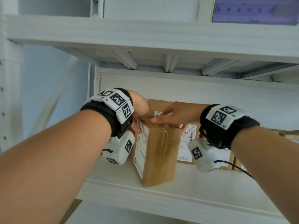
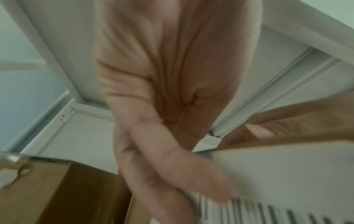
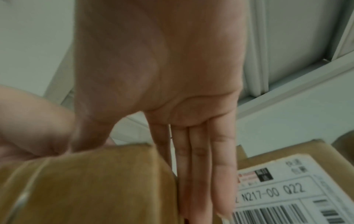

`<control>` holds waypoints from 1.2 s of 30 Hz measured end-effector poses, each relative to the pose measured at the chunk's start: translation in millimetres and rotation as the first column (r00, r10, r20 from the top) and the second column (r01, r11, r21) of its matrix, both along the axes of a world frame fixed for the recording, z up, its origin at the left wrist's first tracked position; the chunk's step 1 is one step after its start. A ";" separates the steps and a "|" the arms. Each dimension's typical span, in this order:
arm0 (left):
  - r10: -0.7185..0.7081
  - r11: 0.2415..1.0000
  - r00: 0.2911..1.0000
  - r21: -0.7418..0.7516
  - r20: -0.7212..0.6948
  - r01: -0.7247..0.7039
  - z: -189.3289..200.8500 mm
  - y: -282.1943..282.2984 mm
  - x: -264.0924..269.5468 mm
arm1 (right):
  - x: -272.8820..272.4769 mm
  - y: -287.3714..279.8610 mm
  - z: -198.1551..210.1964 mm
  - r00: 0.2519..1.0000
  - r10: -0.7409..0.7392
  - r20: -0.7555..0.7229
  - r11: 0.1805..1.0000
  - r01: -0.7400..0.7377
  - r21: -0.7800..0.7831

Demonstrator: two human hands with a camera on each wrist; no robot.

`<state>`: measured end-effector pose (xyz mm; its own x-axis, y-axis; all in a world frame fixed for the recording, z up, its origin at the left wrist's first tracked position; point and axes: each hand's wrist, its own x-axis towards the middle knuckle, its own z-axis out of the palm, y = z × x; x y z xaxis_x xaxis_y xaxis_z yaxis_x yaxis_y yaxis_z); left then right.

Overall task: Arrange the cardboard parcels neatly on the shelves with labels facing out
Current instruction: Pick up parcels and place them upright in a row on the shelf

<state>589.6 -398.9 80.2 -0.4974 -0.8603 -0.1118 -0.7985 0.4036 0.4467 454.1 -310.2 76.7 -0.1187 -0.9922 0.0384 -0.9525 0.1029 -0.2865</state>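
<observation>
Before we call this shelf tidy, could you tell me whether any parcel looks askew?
Yes: the front parcel, held by both hands, stands corner-first, its label facing left. The parcel behind shows its label squarely to the front.

This looks like a parcel storeroom or courier pick-up point — plain white metal shelving [image 1: 161,188] with ribbed undersides stands against a pale wall. On the shelf sit taped cardboard parcels [image 1: 155,152], each carrying a printed shipping label [image 3: 287,191] with barcodes and a sorting code — the mark of a place where deliveries are sorted and kept.
</observation>
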 end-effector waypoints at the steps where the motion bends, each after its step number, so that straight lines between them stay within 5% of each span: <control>1: 0.006 0.997 0.999 0.076 -0.049 -0.002 -0.3 2.5 2.7 | 1.1 1.8 0.6 1.000 0.000 -0.009 1.000 0.001 0.023; 10: 0.065 0.974 0.990 0.223 -0.121 -0.036 -3.9 3.8 8.0 | 11.9 14.6 13.1 0.996 0.031 -0.084 0.979 -0.013 0.202; 14: 0.005 1.000 0.997 0.025 -0.082 -0.003 -2.7 1.1 7.3 | -0.3 18.0 16.4 1.000 0.017 0.004 0.969 -0.017 0.246; 21: -0.041 0.993 0.973 -0.121 -0.226 0.013 -10.6 -16.2 -10.8 | -21.3 26.1 13.1 0.994 -0.024 0.105 0.971 -0.002 0.241; 27: 0.119 0.901 0.993 -0.418 -0.021 -0.117 -9.2 -49.8 -4.8 | -38.5 33.6 14.0 0.995 -0.021 0.099 0.970 -0.004 0.245; 33: 0.226 0.927 0.933 -0.356 0.280 -0.118 -17.9 -72.4 23.8 | -30.5 19.7 7.4 1.000 0.006 -0.031 0.980 0.000 0.201; 36: 0.252 0.922 0.936 -0.355 0.245 -0.155 -29.1 -85.9 31.4 | -26.4 16.2 8.8 1.000 0.006 -0.023 0.979 -0.001 0.203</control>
<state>621.0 -484.8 51.1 -0.2967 -0.9514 0.0824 -0.9511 0.3021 0.0639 427.7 -294.0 85.4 -0.1169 -0.9799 -0.1615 -0.9593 0.1535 -0.2371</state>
